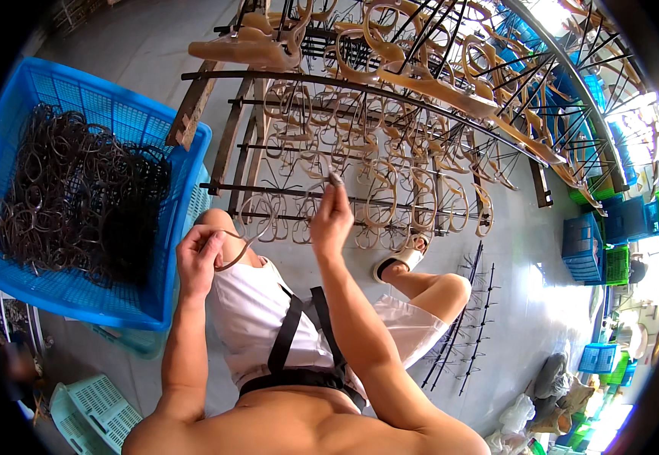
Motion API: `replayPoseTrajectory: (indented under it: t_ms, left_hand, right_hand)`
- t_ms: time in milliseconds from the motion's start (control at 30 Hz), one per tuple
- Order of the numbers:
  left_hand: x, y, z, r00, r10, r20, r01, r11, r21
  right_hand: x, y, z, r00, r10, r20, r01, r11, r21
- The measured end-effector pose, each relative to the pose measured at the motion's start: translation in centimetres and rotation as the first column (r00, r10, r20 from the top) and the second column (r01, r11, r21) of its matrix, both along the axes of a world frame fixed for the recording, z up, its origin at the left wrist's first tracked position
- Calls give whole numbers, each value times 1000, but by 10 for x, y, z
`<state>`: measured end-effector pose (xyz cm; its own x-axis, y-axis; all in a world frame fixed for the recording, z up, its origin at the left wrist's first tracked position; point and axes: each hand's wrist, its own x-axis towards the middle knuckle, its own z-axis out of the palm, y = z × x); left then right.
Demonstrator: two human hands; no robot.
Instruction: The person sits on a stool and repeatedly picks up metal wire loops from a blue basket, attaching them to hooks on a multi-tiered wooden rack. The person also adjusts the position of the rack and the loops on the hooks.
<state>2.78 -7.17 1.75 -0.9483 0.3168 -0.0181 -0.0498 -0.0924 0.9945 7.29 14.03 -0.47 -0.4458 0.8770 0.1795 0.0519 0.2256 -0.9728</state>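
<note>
My left hand [199, 254] is closed on a thin, curved brown loop [247, 249], pinched between thumb and fingers in front of the rack. My right hand [332, 224] is raised to its right, with the fingers pinched together at a small dark tip [335, 179]. Whether that tip belongs to a held piece or to the rack, I cannot tell. Just past my hands stands the rack, whose dark bars [284, 191] carry rows of tan looped pieces [381, 189]. On my left a blue basket [185, 163] holds a tangled heap of dark brown loops [79, 197].
Larger tan pieces [250, 49] jut out from the rack's upper bars. Spiked dark rods [477, 318] lie on the floor to the right of my leg. A pale green crate [94, 413] is at lower left; blue bins [581, 246] and bags [517, 413] stand far right.
</note>
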Motion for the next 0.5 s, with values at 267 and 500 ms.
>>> replayPoseTrajectory:
  t_ms: [267, 500]
  left_hand:
    - [0, 3, 0, 1000, 3, -10, -2, 997, 81]
    - [3, 8, -4, 1000, -12, 9, 12, 997, 74]
  right_hand:
    - [4, -6, -26, 975, -219, 26, 214, 968, 132]
    - [-6, -9, -46, 947, -320, 16, 318, 946, 53]
